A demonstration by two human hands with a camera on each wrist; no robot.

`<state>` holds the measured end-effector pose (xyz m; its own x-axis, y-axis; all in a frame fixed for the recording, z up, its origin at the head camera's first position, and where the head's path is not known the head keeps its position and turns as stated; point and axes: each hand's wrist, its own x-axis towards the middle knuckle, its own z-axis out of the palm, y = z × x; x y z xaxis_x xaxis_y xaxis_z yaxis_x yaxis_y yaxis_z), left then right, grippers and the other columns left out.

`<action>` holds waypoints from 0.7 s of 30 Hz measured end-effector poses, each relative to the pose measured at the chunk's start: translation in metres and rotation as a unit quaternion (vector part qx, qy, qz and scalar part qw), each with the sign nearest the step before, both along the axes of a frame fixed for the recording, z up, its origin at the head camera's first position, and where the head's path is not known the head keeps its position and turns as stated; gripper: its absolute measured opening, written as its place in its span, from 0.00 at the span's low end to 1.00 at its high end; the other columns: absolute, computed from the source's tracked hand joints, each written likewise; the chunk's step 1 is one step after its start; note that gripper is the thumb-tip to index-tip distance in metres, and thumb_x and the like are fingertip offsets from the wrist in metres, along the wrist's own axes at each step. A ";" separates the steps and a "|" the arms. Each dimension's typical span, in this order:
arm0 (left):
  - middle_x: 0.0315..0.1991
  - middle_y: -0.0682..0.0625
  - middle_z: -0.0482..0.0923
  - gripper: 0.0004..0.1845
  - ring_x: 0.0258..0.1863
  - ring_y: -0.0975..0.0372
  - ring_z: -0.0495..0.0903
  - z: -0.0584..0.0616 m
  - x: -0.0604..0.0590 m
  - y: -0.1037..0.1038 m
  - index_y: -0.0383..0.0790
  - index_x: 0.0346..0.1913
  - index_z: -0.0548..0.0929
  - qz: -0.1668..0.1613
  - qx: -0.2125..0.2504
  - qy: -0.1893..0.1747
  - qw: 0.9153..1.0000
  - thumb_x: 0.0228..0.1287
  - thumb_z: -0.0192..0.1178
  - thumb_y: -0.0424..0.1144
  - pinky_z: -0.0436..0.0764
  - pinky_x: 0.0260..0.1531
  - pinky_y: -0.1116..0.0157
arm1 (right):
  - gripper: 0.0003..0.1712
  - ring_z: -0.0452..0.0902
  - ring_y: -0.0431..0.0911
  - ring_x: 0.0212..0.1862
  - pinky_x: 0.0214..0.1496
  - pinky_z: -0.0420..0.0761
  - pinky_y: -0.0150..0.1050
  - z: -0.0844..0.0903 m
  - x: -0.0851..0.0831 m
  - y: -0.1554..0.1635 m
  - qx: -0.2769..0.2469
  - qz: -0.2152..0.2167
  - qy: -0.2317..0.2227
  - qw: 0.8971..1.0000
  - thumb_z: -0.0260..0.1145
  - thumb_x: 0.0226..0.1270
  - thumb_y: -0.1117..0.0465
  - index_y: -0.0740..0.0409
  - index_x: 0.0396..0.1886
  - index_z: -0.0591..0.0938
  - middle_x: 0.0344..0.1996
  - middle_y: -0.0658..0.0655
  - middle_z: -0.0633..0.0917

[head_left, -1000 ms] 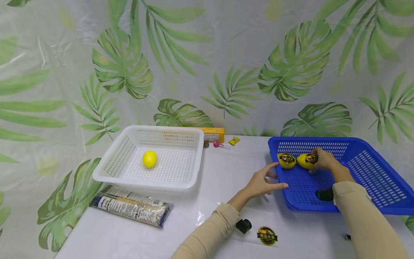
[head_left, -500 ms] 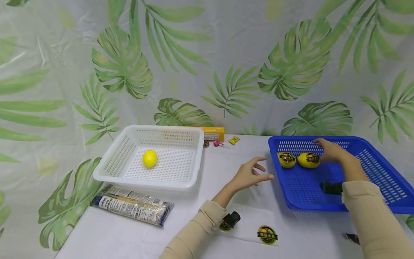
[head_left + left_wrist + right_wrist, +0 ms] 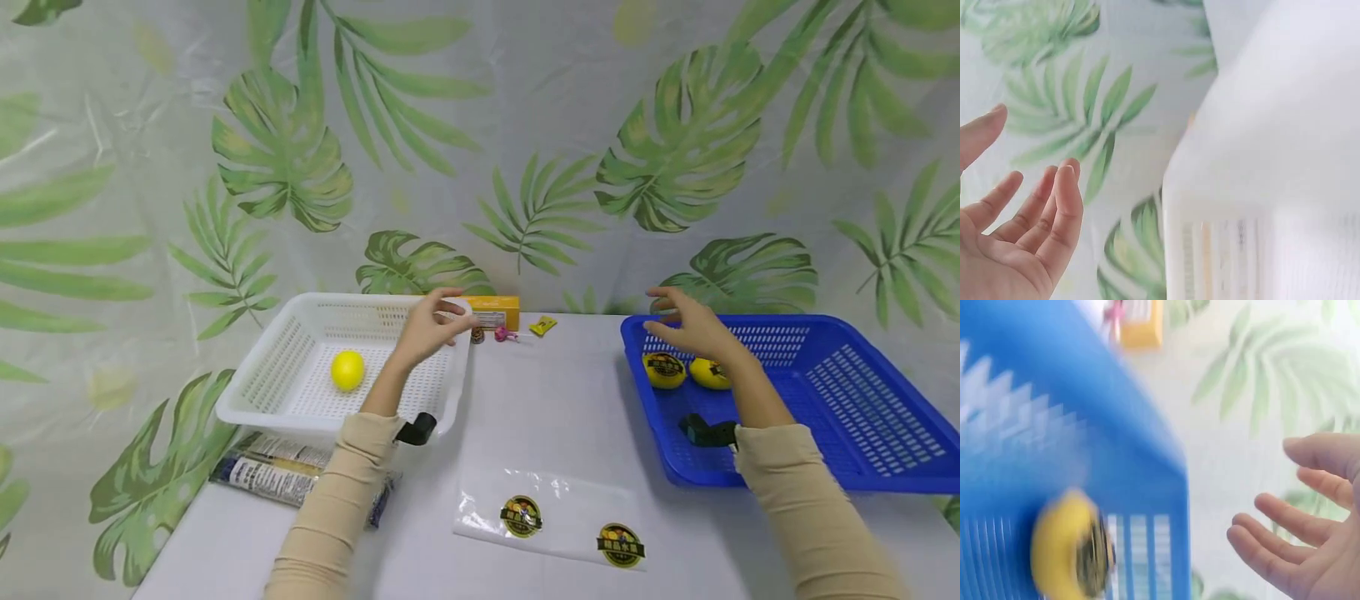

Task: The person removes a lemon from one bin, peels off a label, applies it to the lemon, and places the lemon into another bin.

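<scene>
My left hand hovers over the right end of the white basket, fingers loosely bent and holding nothing. A plain yellow lemon lies in that basket, left of the hand. My right hand is raised over the back left part of the blue basket, fingers apart and holding nothing. Below it, two lemons with dark labels sit inside: a left lemon and a right lemon partly covered by the forearm. In the right wrist view a blurred labelled lemon shows beside the blue wall.
A clear plastic bag with round printed labels lies flat at the front middle. A long printed packet is partly under the left sleeve. At the back are an orange box, a pink lollipop and a yellow wrapped candy.
My right hand has let go of the right lemon, lifted and moved left. My left hand has left the blue basket's edge and swung left to the white basket. The lemons remain in place.
</scene>
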<state>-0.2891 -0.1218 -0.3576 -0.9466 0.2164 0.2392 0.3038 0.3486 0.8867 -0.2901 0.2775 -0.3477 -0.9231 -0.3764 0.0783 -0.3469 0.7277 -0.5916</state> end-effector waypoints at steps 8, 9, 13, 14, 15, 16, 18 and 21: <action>0.52 0.33 0.74 0.30 0.48 0.44 0.77 0.004 -0.019 -0.080 0.33 0.64 0.67 0.109 -0.008 -0.022 0.994 0.61 0.63 0.39 0.81 0.40 0.53 | 0.33 0.72 0.66 0.54 0.53 0.74 0.58 -0.013 -0.002 -0.087 -0.072 0.044 0.027 0.996 0.59 0.69 0.60 0.64 0.69 0.59 0.58 0.74 0.71; 0.53 0.33 0.73 0.30 0.50 0.44 0.76 0.002 -0.022 -0.087 0.33 0.64 0.67 0.121 -0.010 -0.030 0.992 0.61 0.62 0.39 0.81 0.41 0.53 | 0.33 0.73 0.65 0.54 0.52 0.74 0.58 -0.014 -0.002 -0.098 -0.080 0.047 0.031 0.995 0.59 0.68 0.61 0.64 0.69 0.59 0.57 0.74 0.72; 0.57 0.31 0.69 0.32 0.55 0.43 0.71 -0.010 -0.034 -0.109 0.33 0.66 0.65 0.174 -0.030 -0.060 0.982 0.62 0.62 0.39 0.76 0.49 0.50 | 0.33 0.76 0.62 0.51 0.50 0.78 0.54 -0.026 0.000 -0.140 -0.111 0.051 0.040 0.992 0.61 0.66 0.61 0.64 0.68 0.61 0.56 0.72 0.73; 0.58 0.31 0.68 0.32 0.56 0.42 0.69 -0.013 -0.037 -0.113 0.34 0.66 0.65 0.188 -0.037 -0.069 0.979 0.61 0.62 0.40 0.75 0.51 0.49 | 0.33 0.77 0.62 0.50 0.49 0.78 0.53 -0.030 0.001 -0.150 -0.120 0.053 0.040 0.991 0.61 0.66 0.61 0.64 0.67 0.61 0.57 0.72 0.73; 0.60 0.30 0.66 0.33 0.57 0.41 0.67 -0.016 -0.039 -0.117 0.34 0.67 0.64 0.200 -0.046 -0.079 0.976 0.61 0.62 0.41 0.73 0.53 0.48 | 0.33 0.78 0.61 0.49 0.48 0.79 0.52 -0.034 0.002 -0.159 -0.127 0.054 0.038 0.990 0.61 0.66 0.61 0.64 0.67 0.61 0.57 0.72 0.73; 0.61 0.30 0.64 0.34 0.58 0.40 0.66 -0.019 -0.040 -0.121 0.34 0.67 0.63 0.211 -0.057 -0.090 0.972 0.61 0.62 0.41 0.71 0.55 0.47 | 0.34 0.78 0.60 0.49 0.48 0.79 0.52 -0.038 0.002 -0.168 -0.135 0.056 0.036 0.989 0.62 0.66 0.60 0.64 0.68 0.61 0.57 0.71 0.73; 0.64 0.30 0.61 0.35 0.61 0.40 0.62 -0.024 -0.043 -0.128 0.34 0.68 0.62 0.233 -0.081 -0.113 0.963 0.60 0.62 0.42 0.68 0.57 0.47 | 0.35 0.78 0.59 0.49 0.47 0.80 0.50 -0.047 0.004 -0.185 -0.154 0.057 0.028 0.986 0.62 0.65 0.60 0.63 0.68 0.61 0.58 0.70 0.72; 0.67 0.30 0.57 0.37 0.64 0.40 0.58 -0.029 -0.044 -0.138 0.32 0.68 0.60 0.245 -0.110 -0.150 0.952 0.60 0.62 0.42 0.64 0.61 0.47 | 0.36 0.78 0.59 0.49 0.46 0.81 0.48 -0.059 0.007 -0.207 -0.178 0.054 0.015 0.982 0.63 0.64 0.59 0.63 0.69 0.61 0.60 0.70 0.71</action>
<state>-0.3335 -0.2597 -0.3869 -0.9654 -0.2544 -0.0582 -0.1984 0.5706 0.7969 -0.2830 0.0707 -0.4069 -0.8745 -0.4156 0.2502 -0.4323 0.4337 -0.7905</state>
